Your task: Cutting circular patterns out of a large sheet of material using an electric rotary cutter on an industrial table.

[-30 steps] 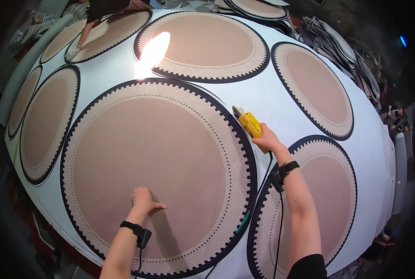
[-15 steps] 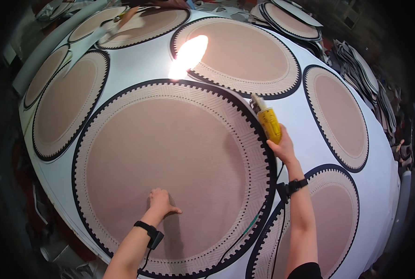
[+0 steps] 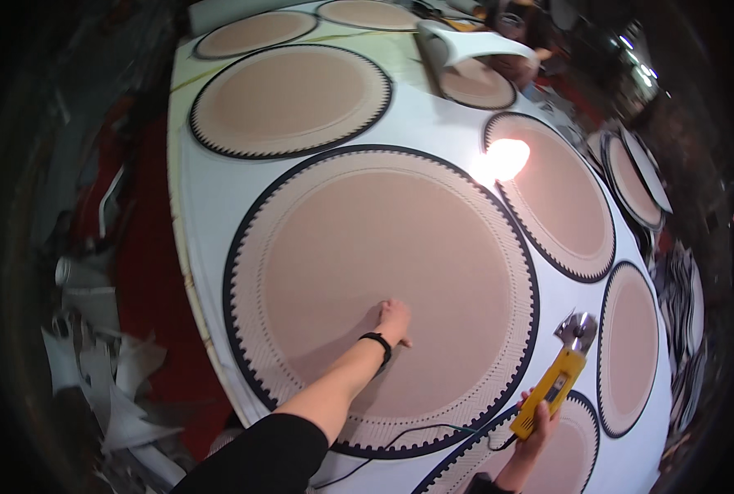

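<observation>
A yellow handheld cutter (image 3: 552, 380), its round metal blade (image 3: 582, 327) angled up and away, is gripped in the right hand (image 3: 538, 425), fingers and thumb closed around the handle, beside the lower right edge of a large round mat (image 3: 383, 255); a dark patch (image 3: 558, 386) on the tool's body is too small to read. The left hand (image 3: 395, 319) is over the mat's beige middle, fingers bent down, though whether they are spread or pressed together cannot be told. A cord (image 3: 433, 426) crosses the toothed black border. Other round mats (image 3: 291, 100) surround it on a white surface (image 3: 441, 123), with pale scraps (image 3: 128, 416) at left
</observation>
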The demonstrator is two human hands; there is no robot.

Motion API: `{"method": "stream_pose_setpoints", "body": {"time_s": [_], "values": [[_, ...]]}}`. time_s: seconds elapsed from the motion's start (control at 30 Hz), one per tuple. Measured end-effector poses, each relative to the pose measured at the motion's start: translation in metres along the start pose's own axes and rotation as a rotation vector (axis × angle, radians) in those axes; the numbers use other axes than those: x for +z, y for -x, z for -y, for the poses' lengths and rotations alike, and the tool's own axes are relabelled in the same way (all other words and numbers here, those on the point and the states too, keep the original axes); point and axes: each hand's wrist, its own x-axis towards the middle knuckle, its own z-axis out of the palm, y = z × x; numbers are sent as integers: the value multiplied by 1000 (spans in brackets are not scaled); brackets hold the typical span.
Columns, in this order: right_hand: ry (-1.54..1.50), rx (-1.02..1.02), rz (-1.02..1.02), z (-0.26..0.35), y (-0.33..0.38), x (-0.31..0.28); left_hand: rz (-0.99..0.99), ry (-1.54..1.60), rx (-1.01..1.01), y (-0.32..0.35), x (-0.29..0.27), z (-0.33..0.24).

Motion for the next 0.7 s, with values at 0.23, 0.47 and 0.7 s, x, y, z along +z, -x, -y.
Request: {"method": "stream_pose_setpoints", "body": {"time_s": [0.23,0.47,0.7], "values": [[-73,222,179,-14,108,45,-122,258,318,123,85,51],[141,469,417,-51,187,86,-238,814,-421,301,189,248],[409,563,699,-91,248,122,-568,1153,-773,262,225,368]]}}
